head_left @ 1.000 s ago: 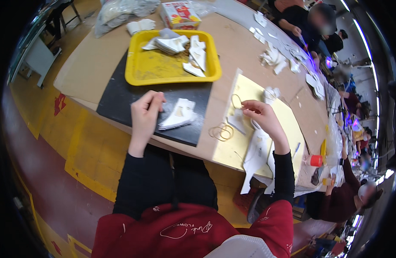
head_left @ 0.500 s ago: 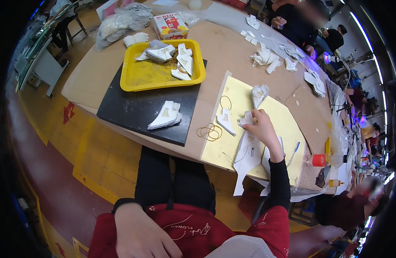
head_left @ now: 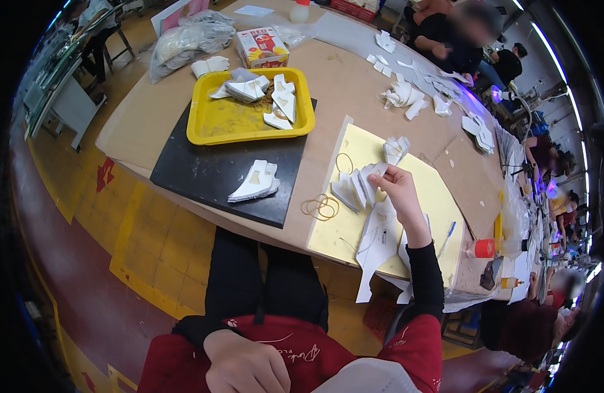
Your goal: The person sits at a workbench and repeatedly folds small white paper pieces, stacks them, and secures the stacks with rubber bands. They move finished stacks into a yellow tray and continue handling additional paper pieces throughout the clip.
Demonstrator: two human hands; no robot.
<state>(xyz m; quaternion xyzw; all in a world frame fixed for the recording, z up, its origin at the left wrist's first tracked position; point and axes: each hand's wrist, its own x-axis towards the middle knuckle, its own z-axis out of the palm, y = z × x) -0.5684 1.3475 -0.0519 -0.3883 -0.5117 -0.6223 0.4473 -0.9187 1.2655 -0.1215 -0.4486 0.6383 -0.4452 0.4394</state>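
Note:
My right hand (head_left: 400,191) pinches the upper edge of a white cut piece (head_left: 365,183) at a fanned group of pieces over the yellow sheet (head_left: 341,230). Another small stack of white pieces (head_left: 345,192) touches the fan's left side. Below my fingers lies a longer white piece (head_left: 378,236) with a pointed tail past the table edge. A banded bundle of pieces (head_left: 397,150) sits just beyond the hand. My left hand (head_left: 248,367) is low before my red apron, its fingers bent and their tips cut off by the frame.
Loose rubber bands (head_left: 320,207) lie left of the pieces. On a black board (head_left: 210,177) rest a yellow tray (head_left: 197,121) with white pieces and a separate white stack (head_left: 254,181). A blue pen (head_left: 447,239) and a red-capped container (head_left: 483,248) stand right. A co-worker (head_left: 456,39) sits across.
My right hand has shifted slightly up, and the piece in it now fans out against the stack on the left. My left hand has moved right, with its fingers more bent.

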